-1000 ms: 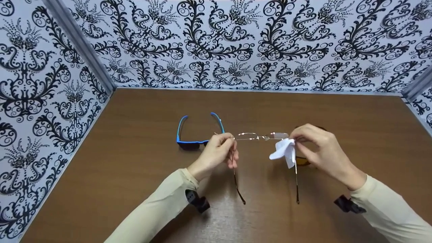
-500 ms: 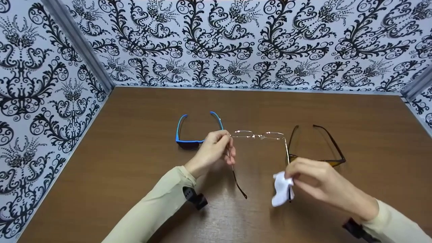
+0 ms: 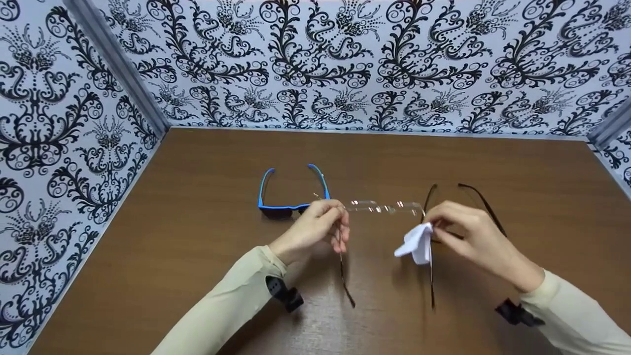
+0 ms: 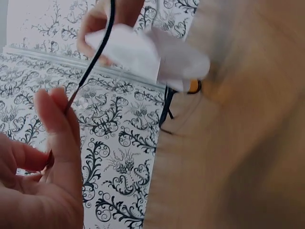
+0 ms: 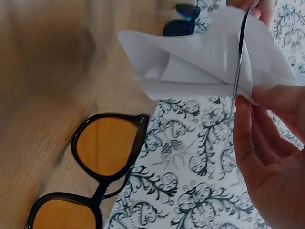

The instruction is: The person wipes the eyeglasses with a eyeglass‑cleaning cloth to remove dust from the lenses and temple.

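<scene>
My left hand (image 3: 320,224) holds a pair of thin-rimmed clear eyeglasses (image 3: 345,281) by its left side, near the hinge. The glasses hang in the air above the table, both temples pointing toward me. My right hand (image 3: 471,239) pinches a white cloth (image 3: 416,244) against the right temple (image 3: 432,286), a little below that hinge. In the right wrist view the temple (image 5: 239,52) runs across the folded cloth (image 5: 200,62) to the fingertips. The left wrist view has the dark tip (image 4: 99,50) of the left temple rising from my left fingers.
Blue-framed sunglasses (image 3: 278,213) lie on the brown table (image 3: 197,172), partly behind my left hand. Dark-framed glasses with orange lenses (image 5: 107,145) lie behind my right hand. Patterned panels (image 3: 315,64) stand along the table's back and sides.
My right hand slid the cloth down the right temple toward its tip, then came back up near the hinge. My left hand has stayed almost in place, the glasses shifting slightly.
</scene>
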Available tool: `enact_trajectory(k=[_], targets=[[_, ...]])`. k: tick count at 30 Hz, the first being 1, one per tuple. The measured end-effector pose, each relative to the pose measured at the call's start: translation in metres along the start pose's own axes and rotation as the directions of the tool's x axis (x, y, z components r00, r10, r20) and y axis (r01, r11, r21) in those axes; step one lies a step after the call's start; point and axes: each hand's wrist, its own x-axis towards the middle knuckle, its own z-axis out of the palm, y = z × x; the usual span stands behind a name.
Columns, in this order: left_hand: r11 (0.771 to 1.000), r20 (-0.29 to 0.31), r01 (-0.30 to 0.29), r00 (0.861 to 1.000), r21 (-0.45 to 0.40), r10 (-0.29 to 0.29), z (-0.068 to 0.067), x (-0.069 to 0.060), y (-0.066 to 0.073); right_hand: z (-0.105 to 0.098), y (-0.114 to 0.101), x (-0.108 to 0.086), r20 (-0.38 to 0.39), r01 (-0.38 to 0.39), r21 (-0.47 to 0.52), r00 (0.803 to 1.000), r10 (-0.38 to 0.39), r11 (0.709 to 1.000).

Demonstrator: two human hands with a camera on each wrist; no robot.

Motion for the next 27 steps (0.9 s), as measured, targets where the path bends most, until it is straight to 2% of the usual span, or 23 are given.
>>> enact_trajectory(k=[2,5,9,13,17,20,24,27], targets=[[1.0,0.057,0.026,0.998,-0.008,-0.026,0.0,-0.002,0.0,-0.001,0.002,0.0,-0.012,-0.041,-0.01,0.999,0.041,0.999],[0.997,0.109,0.072,0.992,-0.003,-0.071,0.0,-0.004,-0.001,-0.001,0.005,-0.002,-0.059,-0.039,-0.017,0.998,0.038,0.999],[0.987,0.14,0.149,0.978,0.053,-0.155,0.002,-0.006,0.0,0.0,0.008,-0.003,-0.114,-0.019,-0.001,0.993,0.019,1.0],[0.966,0.151,0.2,0.963,0.162,-0.225,0.006,-0.006,-0.003,0.0,0.01,-0.003,-0.115,-0.023,0.013,0.993,0.025,1.0],[0.938,0.121,0.227,0.957,0.262,-0.265,0.011,-0.004,-0.009,0.0,0.009,-0.003,-0.097,-0.04,0.013,0.994,0.041,0.999],[0.922,0.06,0.25,0.958,0.295,-0.279,0.013,-0.003,-0.013,0.001,0.006,-0.002,-0.067,-0.076,0.011,0.995,0.076,0.997],[0.92,-0.005,0.269,0.96,0.285,-0.279,0.013,-0.002,-0.017,0.002,-0.002,-0.001,-0.035,-0.104,0.02,0.994,0.105,0.994],[0.925,-0.012,0.28,0.958,0.256,-0.287,0.012,-0.001,-0.017,0.002,-0.009,0.001,-0.035,-0.089,0.009,0.995,0.089,0.996]])
